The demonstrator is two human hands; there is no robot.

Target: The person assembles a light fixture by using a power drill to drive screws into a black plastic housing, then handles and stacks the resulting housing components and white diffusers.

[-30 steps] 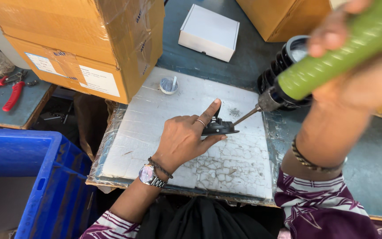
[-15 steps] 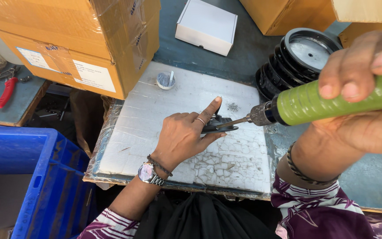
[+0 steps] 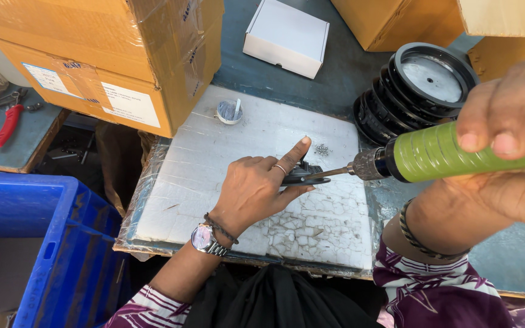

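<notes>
Nearest, the left hand [image 3: 256,189] is pressed flat on the white foam pad [image 3: 214,182], its grip clamped on a small black part [image 3: 302,176] pinned under the forefinger. Just right of that part, a green-handled screwdriver [image 3: 451,152] is held in the closed right hand [image 3: 505,152], its tip touching the part's edge. A fastening step is judged to be in hand; a steady, aligned bit is called for. Beyond the part, a stack of black rings [image 3: 420,91] is seen on the worktop [image 3: 311,85].
</notes>
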